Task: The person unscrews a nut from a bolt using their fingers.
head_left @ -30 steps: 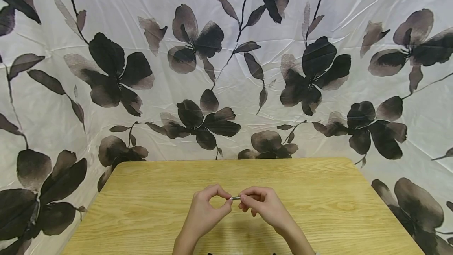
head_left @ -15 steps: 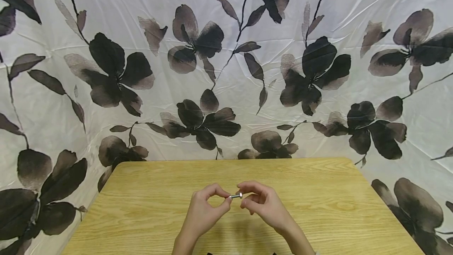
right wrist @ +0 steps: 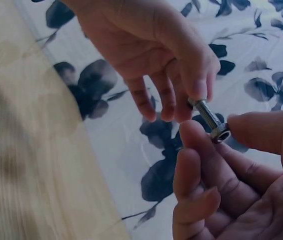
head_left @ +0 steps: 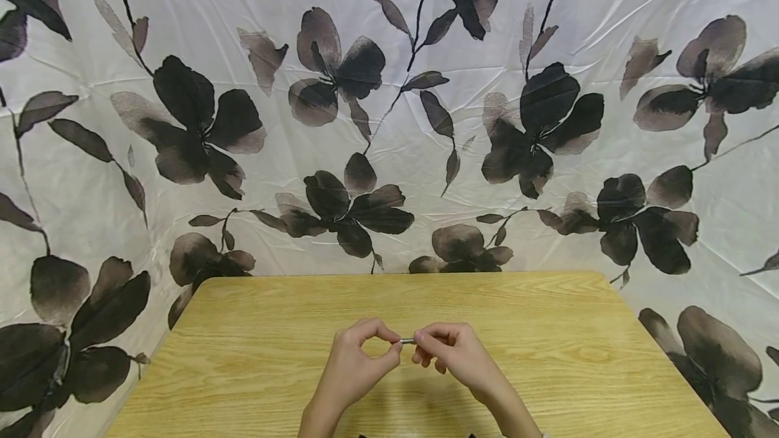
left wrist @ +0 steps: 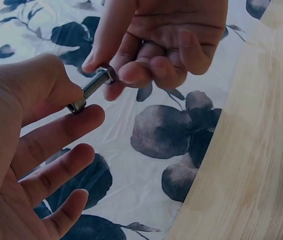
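Observation:
A silver bolt (head_left: 408,341) is held level between the two hands, above the table. My left hand (head_left: 359,361) pinches one end between thumb and index finger, its other fingers spread in the left wrist view. At the opposite end of the threaded shaft (right wrist: 209,115) sits a hex nut (right wrist: 220,133), its opening facing out. The thumb and index finger of my right hand (head_left: 458,354) pinch this nut; the remaining fingers curl loosely below. Bare thread (left wrist: 95,84) shows between the hands. Fingertips partly cover the end in my left hand (left wrist: 26,130).
The yellow wood-grain table (head_left: 274,330) has rounded far corners. Behind it and along both sides hangs a pale cloth (head_left: 426,154) printed with dark flowers.
The right fingers opened off the nut half a second ago, baring it, and now pinch it again. My left hand keeps its pinch, shifting slightly right.

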`<state>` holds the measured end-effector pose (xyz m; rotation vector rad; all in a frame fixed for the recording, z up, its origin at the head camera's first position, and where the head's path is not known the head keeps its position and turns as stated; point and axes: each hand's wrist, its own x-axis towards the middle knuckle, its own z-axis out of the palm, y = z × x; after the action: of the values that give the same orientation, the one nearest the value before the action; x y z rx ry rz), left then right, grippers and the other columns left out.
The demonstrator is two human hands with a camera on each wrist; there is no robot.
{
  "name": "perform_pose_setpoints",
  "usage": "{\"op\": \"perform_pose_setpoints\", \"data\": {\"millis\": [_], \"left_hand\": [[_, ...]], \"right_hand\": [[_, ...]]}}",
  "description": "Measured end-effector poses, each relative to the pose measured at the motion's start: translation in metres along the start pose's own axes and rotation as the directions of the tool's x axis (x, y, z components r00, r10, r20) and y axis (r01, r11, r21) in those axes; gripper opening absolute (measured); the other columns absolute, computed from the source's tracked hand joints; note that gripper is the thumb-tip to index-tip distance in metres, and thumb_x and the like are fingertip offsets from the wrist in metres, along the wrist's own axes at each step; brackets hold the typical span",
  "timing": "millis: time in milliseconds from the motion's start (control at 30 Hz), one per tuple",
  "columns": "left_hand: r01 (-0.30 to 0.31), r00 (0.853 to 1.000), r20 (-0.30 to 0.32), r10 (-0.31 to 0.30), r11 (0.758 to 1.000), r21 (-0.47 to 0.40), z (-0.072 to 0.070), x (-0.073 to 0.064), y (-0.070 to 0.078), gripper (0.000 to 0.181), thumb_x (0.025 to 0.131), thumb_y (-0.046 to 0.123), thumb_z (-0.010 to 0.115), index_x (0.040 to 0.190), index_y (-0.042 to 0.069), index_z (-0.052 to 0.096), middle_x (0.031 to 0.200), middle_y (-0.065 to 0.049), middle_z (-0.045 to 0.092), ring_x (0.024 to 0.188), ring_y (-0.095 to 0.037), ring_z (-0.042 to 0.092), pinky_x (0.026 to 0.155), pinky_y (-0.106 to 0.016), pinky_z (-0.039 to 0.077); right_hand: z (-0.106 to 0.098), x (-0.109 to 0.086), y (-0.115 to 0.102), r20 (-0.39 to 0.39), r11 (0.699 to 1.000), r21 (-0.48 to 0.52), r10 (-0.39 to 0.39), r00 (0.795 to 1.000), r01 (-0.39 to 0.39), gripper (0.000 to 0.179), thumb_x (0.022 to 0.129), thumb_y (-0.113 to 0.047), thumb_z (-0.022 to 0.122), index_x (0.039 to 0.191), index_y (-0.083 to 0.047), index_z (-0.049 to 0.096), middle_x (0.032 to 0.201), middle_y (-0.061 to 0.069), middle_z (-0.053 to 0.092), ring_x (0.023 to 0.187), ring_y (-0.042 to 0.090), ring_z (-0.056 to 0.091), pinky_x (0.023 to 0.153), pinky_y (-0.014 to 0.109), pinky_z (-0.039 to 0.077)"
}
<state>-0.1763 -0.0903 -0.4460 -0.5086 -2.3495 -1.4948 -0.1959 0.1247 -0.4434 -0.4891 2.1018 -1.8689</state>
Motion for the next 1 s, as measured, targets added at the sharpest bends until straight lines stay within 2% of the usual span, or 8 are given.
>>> {"op": "perform_pose_setpoints", "data": {"millis": [233,433,567,733,867,1000], "left_hand": [[0.038,0.999,-0.011,-0.038,0.999,-0.016,-0.0027,-0.0008,0.0006,0.034,0.080,0.004,0.082,0.080,0.037,0.072,0.088,0.025,0.072,0.095,-0.004,0.070,0.092,-0.037,0.054],[0.047,0.999,-0.020,-0.048,0.999,-0.017,-0.0050,-0.0002,-0.0010,0.034,0.081,0.004,0.082,0.081,0.036,0.072,0.088,0.023,0.074,0.094,-0.005,0.071,0.091,-0.036,0.054],[0.047,0.999,-0.026,-0.048,0.999,-0.015,-0.0062,0.0011,-0.0017,0.036,0.081,0.004,0.082,0.082,0.038,0.072,0.089,0.022,0.075,0.094,-0.005,0.072,0.091,-0.036,0.054],[0.050,0.998,-0.036,-0.050,0.999,-0.010,-0.0075,0.0024,-0.0008,0.036,0.081,0.005,0.083,0.081,0.039,0.071,0.089,0.023,0.075,0.095,-0.005,0.072,0.091,-0.036,0.054],[0.065,0.998,-0.011,-0.065,0.997,-0.036,-0.0077,0.0024,-0.0018,0.030,0.082,0.007,0.082,0.083,0.035,0.073,0.090,0.021,0.075,0.095,-0.006,0.071,0.093,-0.039,0.053],[0.096,0.995,0.015,-0.096,0.995,-0.037,-0.0089,-0.0003,-0.0058,0.024,0.082,0.007,0.082,0.083,0.029,0.075,0.090,0.019,0.076,0.096,-0.007,0.071,0.096,-0.043,0.052]], "right_hand": [[-0.0011,-0.0008,0.0026,0.016,0.995,0.004,-0.103,0.995,0.103,0.027,0.101,-0.018,0.067,0.119,0.002,0.070,0.095,0.002,0.074,0.071,0.008,0.063,0.058,0.021,0.045],[-0.0014,-0.0016,0.0028,0.008,0.987,0.004,-0.158,0.987,0.158,0.026,0.100,-0.013,0.068,0.120,0.003,0.069,0.093,-0.004,0.072,0.070,0.006,0.062,0.057,0.022,0.044],[-0.0019,-0.0023,-0.0003,-0.022,0.985,-0.015,-0.170,0.985,0.170,0.028,0.098,-0.014,0.070,0.119,0.005,0.070,0.090,-0.002,0.069,0.070,0.006,0.061,0.058,0.022,0.046],[-0.0038,-0.0024,-0.0035,-0.074,0.979,-0.078,-0.196,0.978,0.190,0.027,0.096,-0.016,0.073,0.116,0.004,0.073,0.092,0.000,0.071,0.075,0.008,0.064,0.066,0.026,0.053],[-0.0049,-0.0036,-0.0016,-0.096,0.970,-0.135,-0.214,0.972,0.201,0.023,0.095,-0.017,0.075,0.111,-0.002,0.076,0.095,0.005,0.075,0.077,0.010,0.068,0.068,0.027,0.056],[-0.0058,-0.0051,0.0044,-0.107,0.966,-0.194,-0.196,0.975,0.173,0.019,0.092,-0.021,0.078,0.105,-0.008,0.079,0.094,0.009,0.077,0.076,0.010,0.069,0.065,0.027,0.055]]}}
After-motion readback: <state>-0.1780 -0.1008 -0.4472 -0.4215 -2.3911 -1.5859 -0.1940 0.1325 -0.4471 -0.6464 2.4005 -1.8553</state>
